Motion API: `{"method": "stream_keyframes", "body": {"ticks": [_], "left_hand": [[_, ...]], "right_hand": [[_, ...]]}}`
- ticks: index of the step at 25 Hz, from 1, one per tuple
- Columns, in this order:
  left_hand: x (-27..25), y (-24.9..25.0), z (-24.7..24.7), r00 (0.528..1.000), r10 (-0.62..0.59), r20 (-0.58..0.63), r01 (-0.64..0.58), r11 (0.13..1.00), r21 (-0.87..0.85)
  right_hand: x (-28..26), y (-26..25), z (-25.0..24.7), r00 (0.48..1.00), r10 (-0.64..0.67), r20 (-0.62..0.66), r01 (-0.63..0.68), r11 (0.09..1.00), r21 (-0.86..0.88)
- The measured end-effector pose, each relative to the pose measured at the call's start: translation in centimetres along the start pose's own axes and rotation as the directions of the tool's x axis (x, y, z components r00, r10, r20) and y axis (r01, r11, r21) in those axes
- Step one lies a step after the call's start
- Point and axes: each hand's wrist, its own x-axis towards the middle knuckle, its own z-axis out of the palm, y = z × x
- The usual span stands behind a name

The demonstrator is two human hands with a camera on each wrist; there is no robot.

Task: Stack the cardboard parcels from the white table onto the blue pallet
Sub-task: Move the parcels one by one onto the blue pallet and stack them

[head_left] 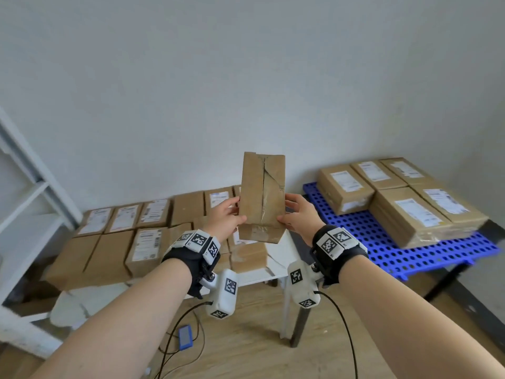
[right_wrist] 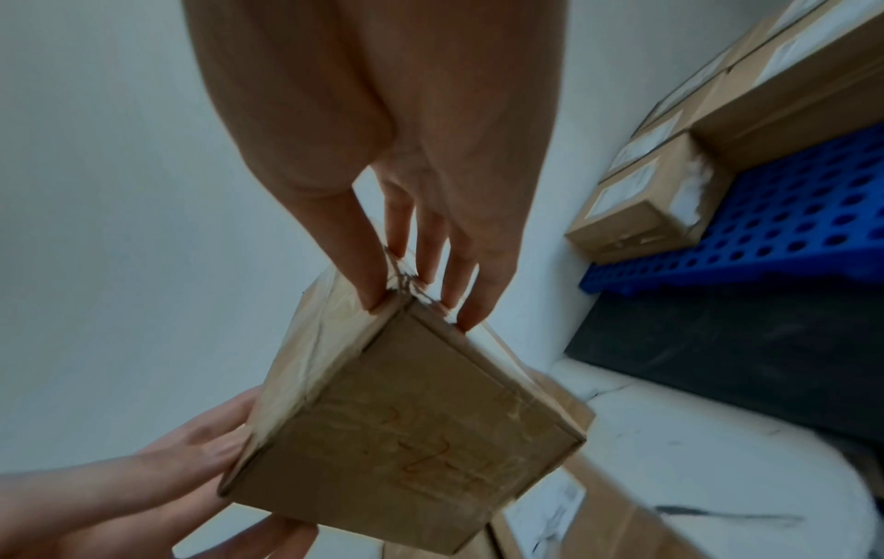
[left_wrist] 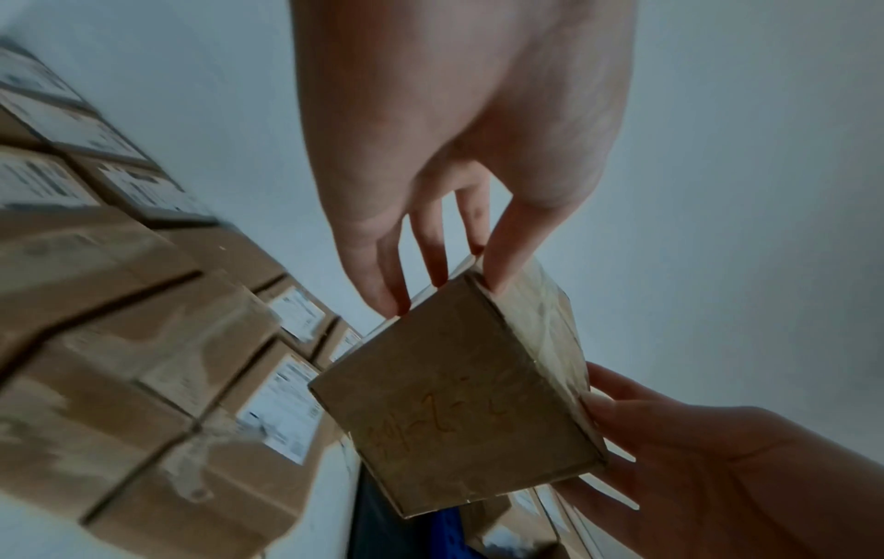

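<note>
My left hand [head_left: 228,214] and right hand [head_left: 296,214] pinch 1 upright parcel [head_left: 262,196] by fingertips; it could slip before the pallet [head_left: 382,242].

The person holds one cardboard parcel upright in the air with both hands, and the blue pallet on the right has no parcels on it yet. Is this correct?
Not quite. The blue pallet already carries several labelled parcels, as the head view shows. The rest is right: the left hand and right hand hold the cardboard parcel upright in the air.

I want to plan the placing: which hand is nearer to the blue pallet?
Right. The right hand grips the held parcel on its pallet-facing side; the left hand grips the far side. Neither touches the pallet.
</note>
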Motion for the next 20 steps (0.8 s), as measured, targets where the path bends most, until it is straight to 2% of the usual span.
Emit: {"method": "stream_keyframes", "body": {"ticks": [4,9,14,20], "left_hand": [[2.6,1.9,6.7,0.996,0.013,0.086,-0.013,1.000,-0.007],[8.2,4.5,15.0,0.983,0.022,0.184,-0.013,0.999,-0.048],[14.3,7.9,22.2,0.973,0.025,0.228,-0.012,0.998,-0.057],[18.4,9.6,28.1,0.970,0.019,0.241,-0.036,0.997,0.069]], "right_hand": [[0.6,0.5,-6.7,0.993,0.005,-0.115,-0.005,1.000,0.004],[3.6,-0.9,-15.3,0.986,0.006,-0.167,-0.009,1.000,-0.014],[8.6,-2.3,-23.1,0.974,-0.007,-0.226,-0.011,0.997,-0.078],[12.2,-1.9,-29.1,0.974,0.000,-0.227,-0.025,0.994,-0.105]]}}
